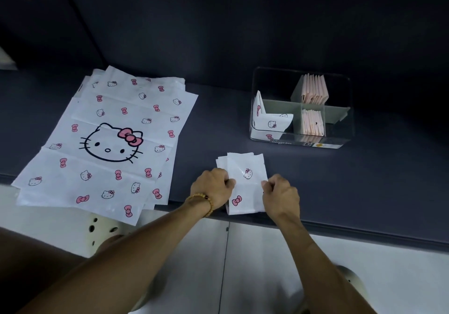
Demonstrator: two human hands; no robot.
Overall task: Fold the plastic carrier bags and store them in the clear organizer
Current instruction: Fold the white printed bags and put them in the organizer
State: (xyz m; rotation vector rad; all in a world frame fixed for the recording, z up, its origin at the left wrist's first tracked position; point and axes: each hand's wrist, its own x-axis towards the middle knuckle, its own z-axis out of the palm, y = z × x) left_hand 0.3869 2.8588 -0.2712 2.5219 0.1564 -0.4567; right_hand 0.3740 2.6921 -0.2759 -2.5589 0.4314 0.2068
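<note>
Folded white plastic carrier bag with pink bow and cat-face print [245, 182], pinched at both side edges.

Left hand [213, 187], beaded bracelet [202, 202] at wrist, grips the bag's left edge with curled fingers; right hand [279, 194] pinches the right edge. Bag lies at the front edge of the dark grey counter [218, 119], near end overhanging. Stack of flat, unfolded matching bags [109, 141]: left, well apart. Clear compartmented plastic organizer [301, 109]: behind right, holding a folded matching bag [269, 121] and upright pink folded bags [313, 92].
</note>
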